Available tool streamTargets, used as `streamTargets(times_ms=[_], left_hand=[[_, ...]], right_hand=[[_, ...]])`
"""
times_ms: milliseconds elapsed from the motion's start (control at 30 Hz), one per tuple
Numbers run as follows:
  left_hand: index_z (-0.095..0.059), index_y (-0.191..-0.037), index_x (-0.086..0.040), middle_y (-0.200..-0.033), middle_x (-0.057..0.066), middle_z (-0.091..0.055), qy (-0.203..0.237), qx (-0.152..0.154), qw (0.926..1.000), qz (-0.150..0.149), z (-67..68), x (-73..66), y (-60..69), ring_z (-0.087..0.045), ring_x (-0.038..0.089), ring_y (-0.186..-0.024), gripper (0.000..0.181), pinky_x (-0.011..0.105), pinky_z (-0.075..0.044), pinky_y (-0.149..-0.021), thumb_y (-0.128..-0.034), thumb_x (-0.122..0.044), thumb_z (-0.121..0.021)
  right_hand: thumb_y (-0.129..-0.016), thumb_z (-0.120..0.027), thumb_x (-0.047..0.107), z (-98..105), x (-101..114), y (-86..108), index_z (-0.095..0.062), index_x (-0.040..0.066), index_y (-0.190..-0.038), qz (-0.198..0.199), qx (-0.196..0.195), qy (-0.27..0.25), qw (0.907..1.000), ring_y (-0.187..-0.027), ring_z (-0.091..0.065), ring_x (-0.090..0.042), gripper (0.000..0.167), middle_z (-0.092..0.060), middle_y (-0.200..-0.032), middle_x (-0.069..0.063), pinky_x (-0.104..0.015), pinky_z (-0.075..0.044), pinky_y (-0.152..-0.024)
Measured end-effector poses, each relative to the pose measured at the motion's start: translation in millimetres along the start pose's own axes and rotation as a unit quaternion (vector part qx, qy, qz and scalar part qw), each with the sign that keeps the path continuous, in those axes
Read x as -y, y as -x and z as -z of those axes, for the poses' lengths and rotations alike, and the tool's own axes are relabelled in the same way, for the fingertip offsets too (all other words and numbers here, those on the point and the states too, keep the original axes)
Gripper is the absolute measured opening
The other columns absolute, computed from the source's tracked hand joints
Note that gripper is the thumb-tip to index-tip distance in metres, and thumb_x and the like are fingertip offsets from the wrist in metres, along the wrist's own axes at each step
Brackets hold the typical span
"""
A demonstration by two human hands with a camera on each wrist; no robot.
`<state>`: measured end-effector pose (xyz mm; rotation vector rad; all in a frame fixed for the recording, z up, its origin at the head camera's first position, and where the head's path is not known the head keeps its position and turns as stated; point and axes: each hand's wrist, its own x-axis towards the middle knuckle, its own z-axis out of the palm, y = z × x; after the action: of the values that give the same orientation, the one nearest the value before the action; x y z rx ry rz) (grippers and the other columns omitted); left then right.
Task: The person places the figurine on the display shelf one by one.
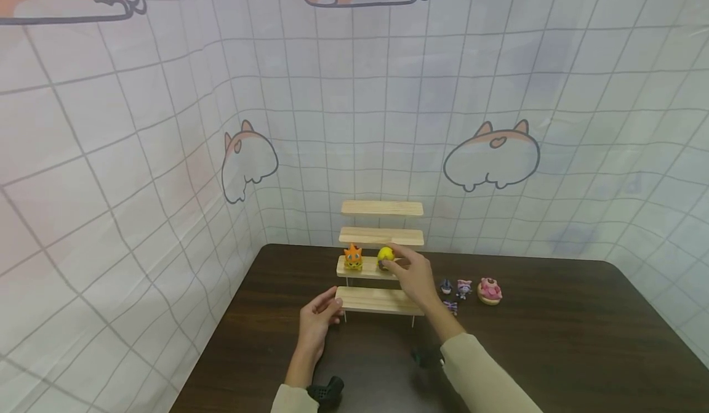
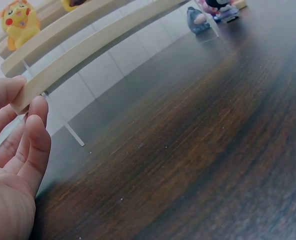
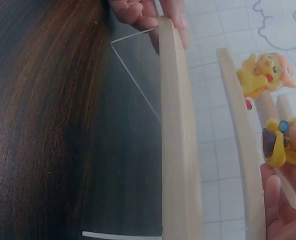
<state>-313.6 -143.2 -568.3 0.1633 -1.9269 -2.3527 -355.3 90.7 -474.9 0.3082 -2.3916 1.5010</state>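
A tiered wooden display stand [image 1: 379,300] with clear supports stands on the dark table. My left hand [image 1: 318,320] pinches the left end of its lowest board, thumb and fingers on either side in the left wrist view. On the second board up, at the left, sits a yellow figurine with an orange spiky top [image 1: 352,259]; its red cheeks show in the left wrist view. My right hand [image 1: 414,276] holds another yellow figurine [image 3: 275,145] between thumb and fingers at the right part of that same board. Whether its base touches the board I cannot tell.
Right of the stand lie several small figurines: a dark blue one [image 1: 445,287], a pink and purple one [image 1: 464,288], a striped purple one [image 1: 451,307] and a larger pink one on a round base [image 1: 490,291]. A patterned white curtain [image 1: 354,124] hangs behind.
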Motion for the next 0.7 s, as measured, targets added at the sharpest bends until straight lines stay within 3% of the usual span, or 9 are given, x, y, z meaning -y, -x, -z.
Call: streamTargets(times_ms=[700], left_hand=[[-0.066, -0.135, -0.004, -0.093, -0.003, -0.073, 0.003, 0.0, 1.0, -0.001, -0.3, 0.7, 0.3, -0.07, 0.011, -0.077, 0.046, 0.022, -0.057, -0.066, -0.0927, -0.016, -0.077]], right_hand=[[-0.093, -0.076, 0.033, -10.6, 6.5, -1.2, -0.066, 0.029, -0.137, -0.031, -0.008, 0.102, 0.9943, -0.105, -0.072, -0.023, 0.046, -0.074, -0.123, -0.002, -0.041, -0.055, -0.077]])
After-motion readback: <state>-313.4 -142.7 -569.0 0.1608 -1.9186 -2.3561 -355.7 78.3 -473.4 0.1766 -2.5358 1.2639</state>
